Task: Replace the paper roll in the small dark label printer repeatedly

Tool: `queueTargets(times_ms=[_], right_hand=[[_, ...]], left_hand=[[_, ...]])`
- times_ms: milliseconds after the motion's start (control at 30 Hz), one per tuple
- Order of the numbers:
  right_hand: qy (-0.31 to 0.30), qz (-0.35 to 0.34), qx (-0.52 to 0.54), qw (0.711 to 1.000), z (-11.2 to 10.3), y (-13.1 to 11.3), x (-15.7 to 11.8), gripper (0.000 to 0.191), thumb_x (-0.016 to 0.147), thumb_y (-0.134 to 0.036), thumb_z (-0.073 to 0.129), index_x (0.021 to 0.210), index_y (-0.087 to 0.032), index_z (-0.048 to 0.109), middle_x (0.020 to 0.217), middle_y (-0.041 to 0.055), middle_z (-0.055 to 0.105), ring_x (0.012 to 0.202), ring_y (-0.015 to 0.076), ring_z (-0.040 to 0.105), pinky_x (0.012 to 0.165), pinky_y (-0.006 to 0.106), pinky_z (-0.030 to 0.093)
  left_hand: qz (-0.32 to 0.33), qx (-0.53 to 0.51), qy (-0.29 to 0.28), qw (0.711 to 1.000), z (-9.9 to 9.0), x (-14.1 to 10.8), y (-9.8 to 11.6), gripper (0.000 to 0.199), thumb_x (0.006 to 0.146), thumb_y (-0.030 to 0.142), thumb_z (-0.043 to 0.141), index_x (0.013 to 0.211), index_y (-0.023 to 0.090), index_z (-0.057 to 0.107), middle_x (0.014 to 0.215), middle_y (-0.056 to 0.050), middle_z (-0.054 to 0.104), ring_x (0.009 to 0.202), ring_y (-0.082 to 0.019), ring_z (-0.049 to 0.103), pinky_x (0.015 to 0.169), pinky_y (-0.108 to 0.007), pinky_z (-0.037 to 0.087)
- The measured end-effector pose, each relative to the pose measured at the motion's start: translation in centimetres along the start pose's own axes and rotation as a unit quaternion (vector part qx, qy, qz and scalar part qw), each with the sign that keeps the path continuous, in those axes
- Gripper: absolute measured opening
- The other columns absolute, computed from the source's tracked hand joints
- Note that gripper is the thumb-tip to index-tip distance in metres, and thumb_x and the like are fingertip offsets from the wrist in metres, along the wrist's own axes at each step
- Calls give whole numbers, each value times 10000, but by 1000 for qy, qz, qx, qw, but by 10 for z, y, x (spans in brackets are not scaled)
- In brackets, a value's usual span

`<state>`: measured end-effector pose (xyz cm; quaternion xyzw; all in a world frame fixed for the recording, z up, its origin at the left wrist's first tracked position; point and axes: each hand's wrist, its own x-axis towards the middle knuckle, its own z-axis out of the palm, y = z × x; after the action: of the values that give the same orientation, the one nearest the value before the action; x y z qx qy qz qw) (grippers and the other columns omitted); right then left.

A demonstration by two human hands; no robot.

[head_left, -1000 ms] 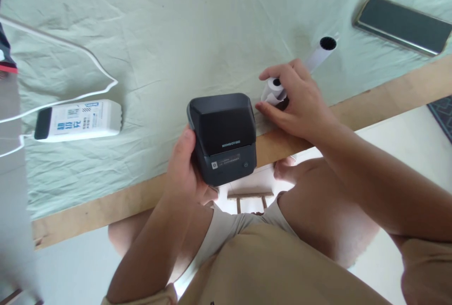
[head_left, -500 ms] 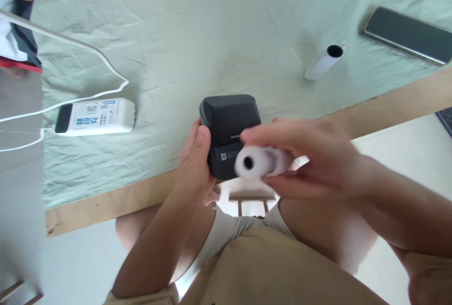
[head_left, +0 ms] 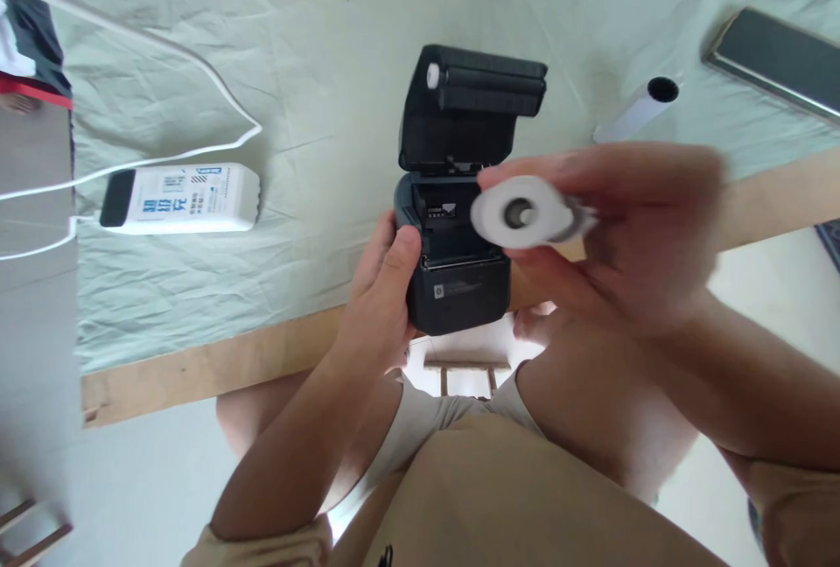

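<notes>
A black label printer (head_left: 459,296) is gripped at its left side by my left hand (head_left: 384,296), thumb along the near edge. Its lid (head_left: 459,129) stands raised, showing a dark roller inside and the paper compartment below. My right hand (head_left: 649,234), a little blurred, pinches a white paper roll (head_left: 525,213) between thumb and fingers. The roll's hollow end faces the camera, over the right side of the open compartment. Whether it touches the printer I cannot tell.
At left lies a white power bank (head_left: 190,199) with a white cable (head_left: 197,68) running off left. A white tube with a dark opening (head_left: 633,112) lies at right, near a dark phone (head_left: 778,59). The table's wooden edge (head_left: 216,357) runs in front of my legs.
The printer's lid has swung up from closed to open. The paper roll has moved up and right in my right hand, and the printer now sits slightly further right in view.
</notes>
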<state>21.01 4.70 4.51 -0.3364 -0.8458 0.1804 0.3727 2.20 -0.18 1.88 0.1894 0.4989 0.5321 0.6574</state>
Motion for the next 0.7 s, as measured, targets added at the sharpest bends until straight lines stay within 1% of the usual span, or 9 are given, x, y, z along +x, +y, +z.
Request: queueTargets(times_ms=[67,133,200,233,367,467,567,633,700], right_hand=[[36,-52,-12,998,8,7,3,234,989,-197,606,1208,-278,592,1229,23,789,1082,200,786,923,393,662],[43,-82,-30,995,15,11,5,223,956,-115,626,1124,-261,607,1161,31,786,1046,171,776,872,340,648],[41,-74,-26,996,19,13,7,220,901,-76,662,1005,-259,600,1096,16,772,976,154,763,783,302,627],[43,-62,-18,997,20,13,7,244,867,-56,677,958,-262,582,1074,3,767,946,150,756,757,298,616],[81,-62,32,994,24,17,7,301,787,-56,708,861,-266,505,1040,-3,762,895,162,732,725,316,602],[59,-56,46,996,27,22,7,283,827,-73,689,849,-270,488,1040,-1,760,946,178,749,766,345,629],[40,-49,28,998,28,26,6,239,870,-93,656,846,-277,506,1069,5,767,1051,208,765,850,390,648],[52,-55,8,997,25,24,6,206,875,-114,638,826,-280,525,1032,1,758,987,210,758,819,397,639],[56,-57,-15,997,20,18,4,178,894,-167,638,801,-286,544,957,1,733,862,201,723,739,389,610]], left_hand=[[-7,4,-6,1000,0,0,0,424,832,554,835,1126,264,739,831,12,751,650,-157,712,477,-206,532],[8,4,-4,1000,-1,0,0,369,847,516,836,1096,258,748,863,18,757,725,-144,731,566,-191,574],[23,5,1,1000,0,0,0,329,850,491,840,1049,244,754,870,23,757,760,-131,731,623,-179,589],[25,6,3,1000,0,0,0,327,848,489,841,1038,238,753,857,22,753,750,-130,725,615,-177,585],[3,2,8,1000,0,-1,1,399,839,508,834,1120,244,734,785,16,724,621,-141,683,484,-198,518],[-18,5,7,1000,0,-1,2,455,841,527,821,1193,260,713,780,18,716,576,-146,661,443,-213,485],[-24,9,7,1000,0,-1,2,473,845,530,814,1224,270,703,792,21,719,612,-154,679,468,-218,495],[-21,8,0,1000,0,-1,2,468,856,532,799,1230,268,699,783,20,717,608,-158,675,465,-224,489],[-27,4,-9,1000,1,-2,3,442,880,517,771,1233,264,693,779,15,722,595,-159,668,460,-228,488]])
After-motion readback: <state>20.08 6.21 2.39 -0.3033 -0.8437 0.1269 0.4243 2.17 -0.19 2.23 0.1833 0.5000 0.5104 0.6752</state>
